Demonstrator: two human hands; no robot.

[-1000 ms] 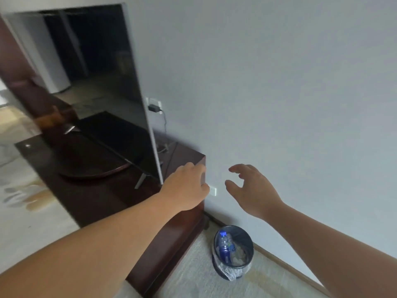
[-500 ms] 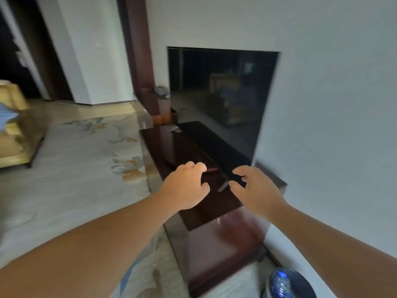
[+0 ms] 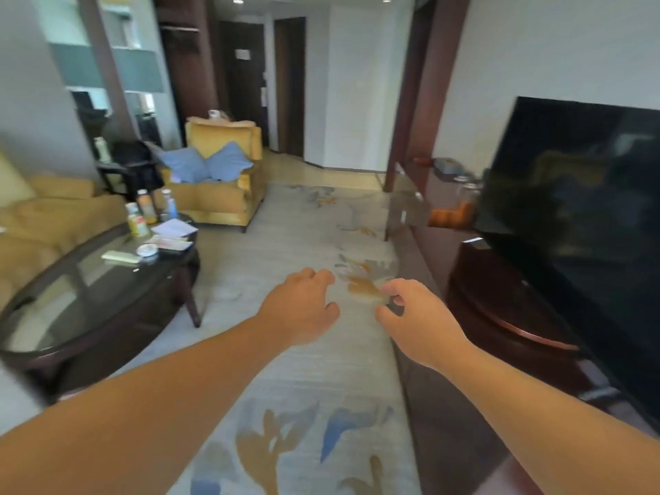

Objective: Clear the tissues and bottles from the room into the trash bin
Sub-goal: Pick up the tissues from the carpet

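Note:
Both my hands are stretched out over the carpet and hold nothing. My left hand (image 3: 303, 305) has loosely curled fingers; my right hand (image 3: 414, 316) is half curled with thumb and fingers apart. Three bottles stand at the far end of the glass coffee table (image 3: 71, 301): an orange-labelled bottle (image 3: 146, 206), a blue-labelled bottle (image 3: 169, 204) and a yellow-green bottle (image 3: 135, 220). A white crumpled tissue or small dish (image 3: 147, 250) lies near them; I cannot tell which. The trash bin is out of view.
A yellow sofa (image 3: 43, 216) runs along the left, a yellow armchair (image 3: 221, 180) with blue cushions stands beyond the table. A dark TV (image 3: 578, 216) sits on a long dark wood cabinet (image 3: 500, 309) on the right. Papers (image 3: 175, 228) lie on the table. Patterned carpet lies between.
The view has swung left from the wall and TV corner to the whole room. The trash bin with its bottle has left the frame. Both hands stay outstretched and hold nothing.

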